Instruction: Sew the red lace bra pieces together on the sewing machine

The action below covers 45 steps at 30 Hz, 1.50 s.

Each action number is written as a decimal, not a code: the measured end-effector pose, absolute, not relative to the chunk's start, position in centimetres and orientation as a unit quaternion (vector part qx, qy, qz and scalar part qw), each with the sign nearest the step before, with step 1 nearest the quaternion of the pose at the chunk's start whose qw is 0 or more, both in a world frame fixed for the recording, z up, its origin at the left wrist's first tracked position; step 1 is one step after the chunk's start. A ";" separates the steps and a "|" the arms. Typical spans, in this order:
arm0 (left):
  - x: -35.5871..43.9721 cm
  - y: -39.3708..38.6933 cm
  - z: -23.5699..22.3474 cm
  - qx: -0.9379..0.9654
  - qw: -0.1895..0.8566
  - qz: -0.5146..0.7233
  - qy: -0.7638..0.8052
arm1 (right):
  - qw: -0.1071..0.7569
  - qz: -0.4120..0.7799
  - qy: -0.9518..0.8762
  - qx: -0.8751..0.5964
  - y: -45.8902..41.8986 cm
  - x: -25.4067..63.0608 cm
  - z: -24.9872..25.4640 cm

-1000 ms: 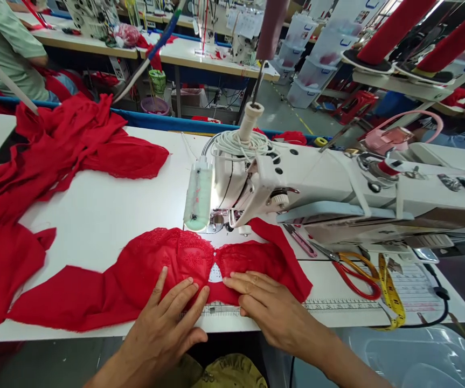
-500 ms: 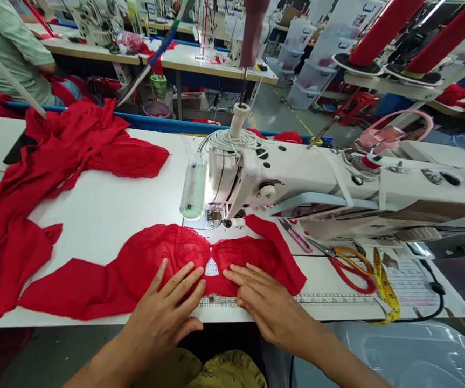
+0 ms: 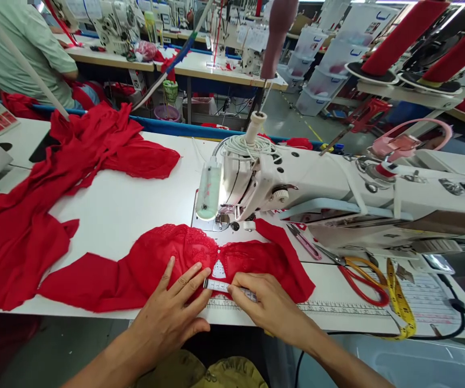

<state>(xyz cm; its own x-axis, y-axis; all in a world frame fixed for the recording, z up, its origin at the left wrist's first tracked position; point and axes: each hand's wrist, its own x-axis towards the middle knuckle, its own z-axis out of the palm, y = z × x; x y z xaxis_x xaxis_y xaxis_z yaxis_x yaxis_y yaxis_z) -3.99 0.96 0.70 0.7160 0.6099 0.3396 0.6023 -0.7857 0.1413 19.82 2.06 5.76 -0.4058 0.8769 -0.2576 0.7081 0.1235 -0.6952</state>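
A red lace bra [image 3: 155,264] lies spread on the white table, with a small triangular gap at its centre. My left hand [image 3: 178,302] rests on it with fingers spread, its fingertips beside the metal-tipped end of a white tape measure [image 3: 218,286]. Thumb and fingers of my right hand [image 3: 266,307] pinch that tape, which lies across the band just below the gap. Along the table edge, under the bra, runs a printed ruler scale [image 3: 337,308]. Behind the bra stands the sewing machine [image 3: 272,183], its needle area partly hidden by a lamp [image 3: 208,188].
Red fabric [image 3: 54,188] is heaped at left. Thread snips [image 3: 304,242], orange-handled scissors [image 3: 361,277] and a yellow tape measure [image 3: 400,302] lie at right. Thread cones [image 3: 404,37] stand above. Another person [image 3: 26,54] sits at the far left.
A white tape measure now shows in my right hand, laid across the bra's centre. My right fingers, flat on the fabric before, are pinched. The whole view has shifted slightly.
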 end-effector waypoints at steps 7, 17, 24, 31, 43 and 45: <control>-4.2 0.9 0.8 0.924 0.021 0.185 0.333 | 0.102 0.372 -0.733 -0.560 2.7 20.1 5.3; -4.2 1.4 1.3 0.931 -0.009 0.179 0.318 | 0.080 0.398 -0.713 -0.572 3.4 20.2 5.5; -4.3 1.3 1.1 0.929 0.017 0.189 0.319 | 0.068 0.400 -0.706 -0.580 3.6 20.4 5.4; -4.2 1.5 1.2 0.931 -0.008 0.179 0.319 | 0.072 0.390 -0.710 -0.582 3.5 20.4 5.2; -4.2 1.2 0.6 0.930 -0.003 0.181 0.321 | 0.055 0.364 -0.717 -0.592 3.0 20.2 4.9; -4.2 1.1 0.4 0.930 0.001 0.177 0.323 | 0.052 0.365 -0.714 -0.595 3.0 20.1 4.9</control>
<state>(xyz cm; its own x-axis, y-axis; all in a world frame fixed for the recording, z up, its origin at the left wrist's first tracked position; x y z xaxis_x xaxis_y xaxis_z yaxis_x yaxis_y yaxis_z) -4.22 1.10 0.43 0.7283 0.6011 0.3290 0.6005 -0.7912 0.1161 20.13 2.97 4.87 -0.2867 0.8877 -0.3603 0.8126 0.0261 -0.5822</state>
